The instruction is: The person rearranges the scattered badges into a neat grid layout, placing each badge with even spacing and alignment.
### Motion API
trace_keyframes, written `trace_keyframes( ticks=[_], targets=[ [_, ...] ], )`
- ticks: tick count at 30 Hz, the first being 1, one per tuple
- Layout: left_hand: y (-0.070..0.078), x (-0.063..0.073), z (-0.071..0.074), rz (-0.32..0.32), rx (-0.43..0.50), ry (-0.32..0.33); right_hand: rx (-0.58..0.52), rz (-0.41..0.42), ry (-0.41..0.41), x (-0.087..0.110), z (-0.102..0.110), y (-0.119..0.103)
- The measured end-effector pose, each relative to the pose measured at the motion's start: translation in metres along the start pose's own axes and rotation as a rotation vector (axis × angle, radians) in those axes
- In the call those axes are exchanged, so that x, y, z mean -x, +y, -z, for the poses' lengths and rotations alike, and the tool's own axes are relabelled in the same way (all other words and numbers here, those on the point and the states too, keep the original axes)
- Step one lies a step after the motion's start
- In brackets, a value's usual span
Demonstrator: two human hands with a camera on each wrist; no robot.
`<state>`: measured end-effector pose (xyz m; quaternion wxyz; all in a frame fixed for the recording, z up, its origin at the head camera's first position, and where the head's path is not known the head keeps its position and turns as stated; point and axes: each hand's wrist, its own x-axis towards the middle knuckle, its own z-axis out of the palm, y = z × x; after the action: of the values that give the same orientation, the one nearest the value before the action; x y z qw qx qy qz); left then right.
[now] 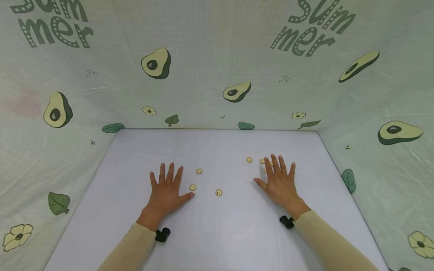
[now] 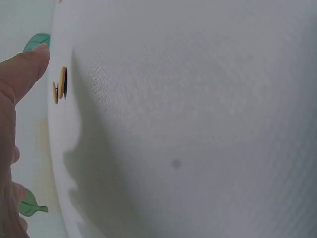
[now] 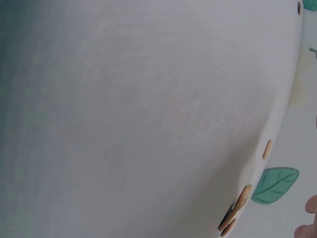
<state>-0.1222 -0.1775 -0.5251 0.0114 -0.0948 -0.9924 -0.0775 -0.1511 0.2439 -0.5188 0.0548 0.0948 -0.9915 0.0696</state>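
- Left hand [image 1: 166, 195], one: palm down, fingers straight and fanned wide, hold of nothing. Clock bearings here take 12 as the far edge of the white worktop [image 1: 220, 233].
- Right hand [image 1: 279, 184], one: likewise palm down, fingers straight and spread, nothing gripped.
- Small round wooden discs [image 1: 219, 192], seven in sight on the worktop, too round to have a long axis; markings too small to read.
- Left group, three: one just beside the left thumb tip at 12 o'clock, one farther off at 1, one at 3, well apart from it. All three lie nearer the left hand.
- Right group, four: one just beside the right index fingertip towards 9 o'clock, another farther out at 9, two partly hidden behind the index and middle fingers. Touching or apart, I cannot tell; any disc wholly covered would escape this count.
- Governing relation, as I judge it: each group sits at its own hand, the left one off the thumb side, the right one about the fingertips.
- Black wrist cameras [image 1: 163, 235], two; beige sleeves [image 1: 130, 246], two.
- Cloth backdrop [image 1: 200, 41], printed: avocado halves [image 1: 244, 88], five; flowers [image 1: 298, 115], four; "summer" lettering, two.
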Motion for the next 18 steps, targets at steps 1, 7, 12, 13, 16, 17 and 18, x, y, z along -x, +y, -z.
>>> trace_keyframes(
  ticks=[1,7,12,13,16,17,18],
  targets=[
    [0.0,0.0,-0.001,-0.001,0.0,0.003,0.001,0.002,0.001,0.0,0.0,0.0],
    [0.001,-0.001,-0.004,-0.007,0.015,0.005,0.014,0.002,-0.008,-0.002,0.0,0.003],
    [0.005,-0.001,-0.007,-0.04,0.053,0.052,0.015,0.025,0.038,-0.006,0.002,0.007],
    [0.006,-0.001,-0.008,-0.045,0.061,0.06,0.013,0.032,0.055,-0.007,0.002,0.008],
    [0.01,-0.002,-0.012,-0.049,0.087,0.066,0.01,0.061,0.116,-0.013,0.001,0.009],
    [0.012,-0.002,-0.013,-0.046,0.097,0.062,0.008,0.071,0.131,-0.016,0.002,0.008],
    [0.013,-0.002,-0.014,-0.044,0.11,0.058,0.008,0.08,0.142,-0.018,0.002,0.008]
  ],
)
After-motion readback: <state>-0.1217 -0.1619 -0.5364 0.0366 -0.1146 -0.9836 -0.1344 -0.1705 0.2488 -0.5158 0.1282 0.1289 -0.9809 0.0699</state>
